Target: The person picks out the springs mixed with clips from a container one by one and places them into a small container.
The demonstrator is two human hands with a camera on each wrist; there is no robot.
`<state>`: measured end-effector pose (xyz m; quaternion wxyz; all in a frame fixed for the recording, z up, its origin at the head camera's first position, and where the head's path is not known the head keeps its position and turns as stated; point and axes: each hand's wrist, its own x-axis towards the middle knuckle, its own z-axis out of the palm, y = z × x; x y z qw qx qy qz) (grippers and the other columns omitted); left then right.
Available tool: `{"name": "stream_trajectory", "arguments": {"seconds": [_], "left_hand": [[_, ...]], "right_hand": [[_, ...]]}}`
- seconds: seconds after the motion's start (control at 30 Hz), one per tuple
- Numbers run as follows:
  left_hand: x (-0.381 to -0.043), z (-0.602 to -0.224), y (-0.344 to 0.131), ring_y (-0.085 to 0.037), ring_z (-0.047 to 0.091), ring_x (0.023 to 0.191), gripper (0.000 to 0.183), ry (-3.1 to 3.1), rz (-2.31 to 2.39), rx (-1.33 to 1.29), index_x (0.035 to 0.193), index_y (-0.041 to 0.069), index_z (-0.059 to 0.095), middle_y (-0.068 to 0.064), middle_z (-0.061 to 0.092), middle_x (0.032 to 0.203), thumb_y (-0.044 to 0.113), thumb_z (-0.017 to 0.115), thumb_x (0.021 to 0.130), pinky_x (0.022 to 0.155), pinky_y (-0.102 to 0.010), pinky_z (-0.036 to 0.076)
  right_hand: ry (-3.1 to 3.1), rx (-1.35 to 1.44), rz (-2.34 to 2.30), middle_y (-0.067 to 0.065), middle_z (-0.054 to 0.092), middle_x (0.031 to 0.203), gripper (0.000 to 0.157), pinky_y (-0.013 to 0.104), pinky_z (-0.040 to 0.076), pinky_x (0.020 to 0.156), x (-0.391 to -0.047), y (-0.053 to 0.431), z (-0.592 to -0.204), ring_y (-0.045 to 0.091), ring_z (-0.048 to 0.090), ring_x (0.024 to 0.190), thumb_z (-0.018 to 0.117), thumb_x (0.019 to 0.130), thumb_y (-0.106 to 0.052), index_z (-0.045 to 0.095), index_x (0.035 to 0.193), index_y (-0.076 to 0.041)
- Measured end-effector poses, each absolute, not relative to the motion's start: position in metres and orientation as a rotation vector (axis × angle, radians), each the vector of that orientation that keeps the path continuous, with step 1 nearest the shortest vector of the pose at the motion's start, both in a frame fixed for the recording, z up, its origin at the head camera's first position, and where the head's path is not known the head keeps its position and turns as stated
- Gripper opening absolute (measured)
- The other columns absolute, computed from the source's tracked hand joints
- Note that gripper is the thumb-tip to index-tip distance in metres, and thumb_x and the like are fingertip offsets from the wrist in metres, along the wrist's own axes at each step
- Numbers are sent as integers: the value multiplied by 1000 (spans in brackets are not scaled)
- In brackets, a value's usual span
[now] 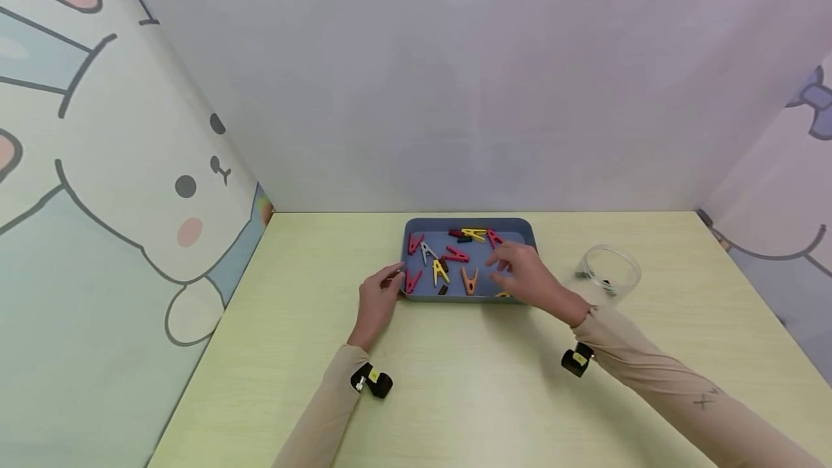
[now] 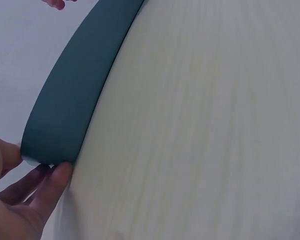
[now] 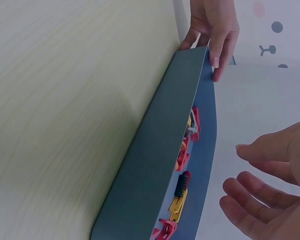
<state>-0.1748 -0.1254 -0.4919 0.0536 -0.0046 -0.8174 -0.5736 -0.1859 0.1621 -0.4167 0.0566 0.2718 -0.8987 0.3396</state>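
A shallow blue-grey tray (image 1: 468, 220) lies on the table, holding several spring clips: red clips (image 1: 456, 254), yellow clips (image 1: 440, 272), an orange clip (image 1: 469, 281) and a pale grey clip (image 1: 427, 252). Small dark ridged pieces (image 3: 181, 184) lie among them. My left hand (image 1: 378, 303) grips the tray's near left corner; in the right wrist view its fingers reach over the rim and against the outer wall. Above the tray's right side hovers my right hand (image 1: 528, 276), its fingers loosely bent and apart, with nothing between them in the right wrist view (image 3: 270, 185).
Right of the tray stands a clear round container (image 1: 611, 271) with a few small dark pieces (image 1: 607, 285) inside. The pale wooden table (image 1: 448, 388) meets a plain wall (image 1: 455, 92) behind, and a wall with a cartoon rabbit (image 1: 149, 165) at the left.
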Motion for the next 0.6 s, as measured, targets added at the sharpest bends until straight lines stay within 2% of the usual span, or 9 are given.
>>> {"name": "stream_trajectory", "arguments": {"seconds": [0.27,0.5,0.6], "left_hand": [[-177,-490,-125,-24,66,88,28,-2466,-1790,-13,120,3,65,-13,66,104,10,60,94,64,-27,58],[-177,-489,-126,-25,66,88,29,-2450,-1812,-15,121,2,64,-14,66,103,9,60,93,63,-29,59],[-177,-490,-127,-26,66,88,29,-2445,-1818,-9,121,3,64,-13,66,102,9,60,93,63,-30,59]], "right_hand": [[-2717,869,1044,12,64,88,14,35,55,64,-187,153,-419,19,59,73,75,76,2,71,90,0],[-2735,868,1019,7,65,88,15,34,53,66,-187,145,-422,16,60,73,75,77,0,72,90,-7],[-2732,876,1019,6,65,87,14,33,53,66,-187,141,-422,15,59,72,74,77,1,72,90,-5]]}}
